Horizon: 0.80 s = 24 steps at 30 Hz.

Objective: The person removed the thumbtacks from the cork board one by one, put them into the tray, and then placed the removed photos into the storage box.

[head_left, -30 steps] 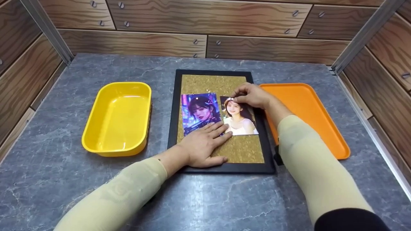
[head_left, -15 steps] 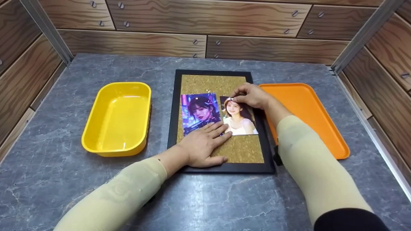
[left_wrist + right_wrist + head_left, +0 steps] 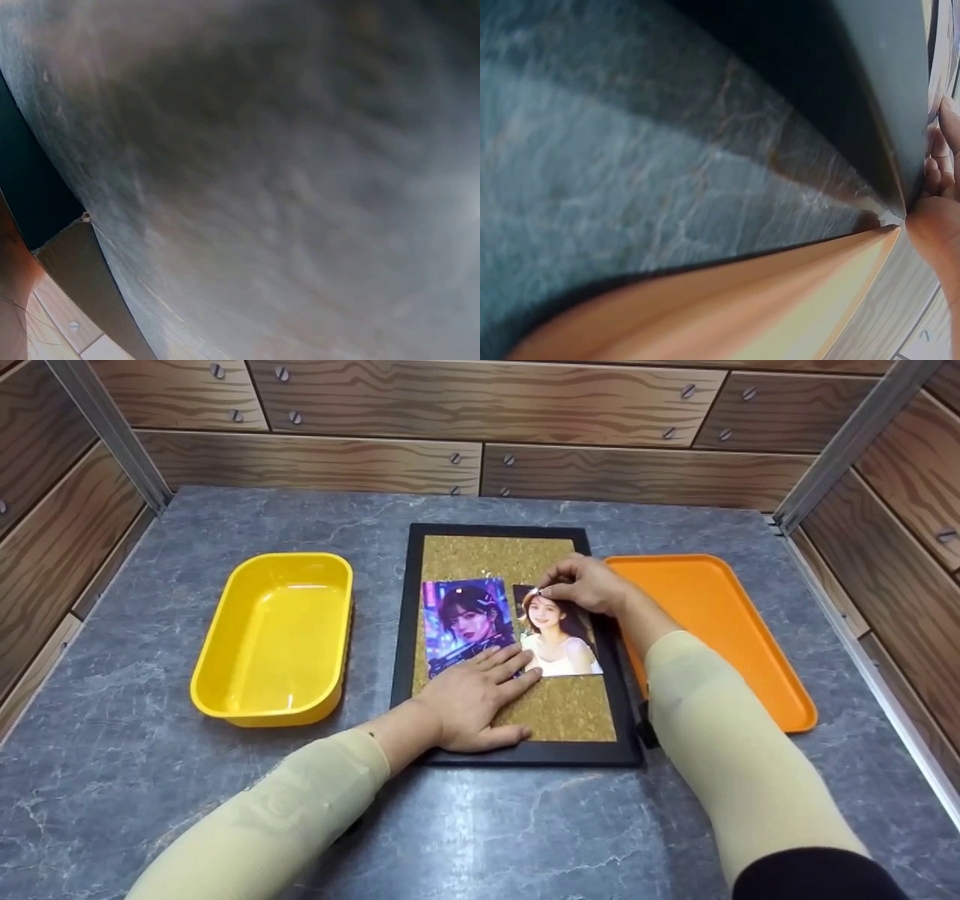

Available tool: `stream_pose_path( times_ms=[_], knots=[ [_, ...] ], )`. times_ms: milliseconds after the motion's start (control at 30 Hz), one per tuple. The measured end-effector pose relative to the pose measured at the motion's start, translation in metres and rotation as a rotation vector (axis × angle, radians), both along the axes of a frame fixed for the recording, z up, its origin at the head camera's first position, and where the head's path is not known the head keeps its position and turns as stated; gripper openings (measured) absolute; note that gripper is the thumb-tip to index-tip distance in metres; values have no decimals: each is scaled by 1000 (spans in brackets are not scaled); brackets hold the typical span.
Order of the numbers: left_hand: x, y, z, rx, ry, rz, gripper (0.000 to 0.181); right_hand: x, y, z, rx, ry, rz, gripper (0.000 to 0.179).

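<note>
In the head view a cork board [image 3: 570, 709] with a black frame lies on the table, bearing two photo prints. The purple neon portrait [image 3: 461, 619] is on the left, the portrait of a person in white [image 3: 559, 649] on the right. My left hand [image 3: 476, 701] lies flat with spread fingers across the board, fingertips over the lower edges of both prints. My right hand [image 3: 589, 585] pinches a small shiny push pin [image 3: 537, 592] at the right print's top edge; the fingers mostly hide it. In the right wrist view the right hand [image 3: 937, 202] shows at the edge.
A deep yellow bin [image 3: 277, 649] stands left of the board. To the right lies a shallow orange tray [image 3: 720, 607], partly under the right forearm. Small clear glints [image 3: 486, 575] show on the cork above the left print. Wood-patterned walls [image 3: 480, 405] enclose the table.
</note>
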<state>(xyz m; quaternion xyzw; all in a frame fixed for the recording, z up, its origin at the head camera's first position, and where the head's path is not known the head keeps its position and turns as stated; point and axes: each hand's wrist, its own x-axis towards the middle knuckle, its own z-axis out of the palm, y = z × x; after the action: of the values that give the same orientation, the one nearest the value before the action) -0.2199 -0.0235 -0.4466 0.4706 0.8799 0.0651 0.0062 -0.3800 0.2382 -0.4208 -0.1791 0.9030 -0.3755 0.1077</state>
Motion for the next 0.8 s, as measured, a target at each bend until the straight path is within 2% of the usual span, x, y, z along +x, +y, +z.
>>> stream_pose_path(
  times_ms=[400,800],
  knots=[
    [-1,0,-1,11,18,-12,84,1,0,3,-73,-46,-3,22],
    [-1,0,-1,3,-4,-12,85,2,3,3,-127,-89,-27,26]
  ],
)
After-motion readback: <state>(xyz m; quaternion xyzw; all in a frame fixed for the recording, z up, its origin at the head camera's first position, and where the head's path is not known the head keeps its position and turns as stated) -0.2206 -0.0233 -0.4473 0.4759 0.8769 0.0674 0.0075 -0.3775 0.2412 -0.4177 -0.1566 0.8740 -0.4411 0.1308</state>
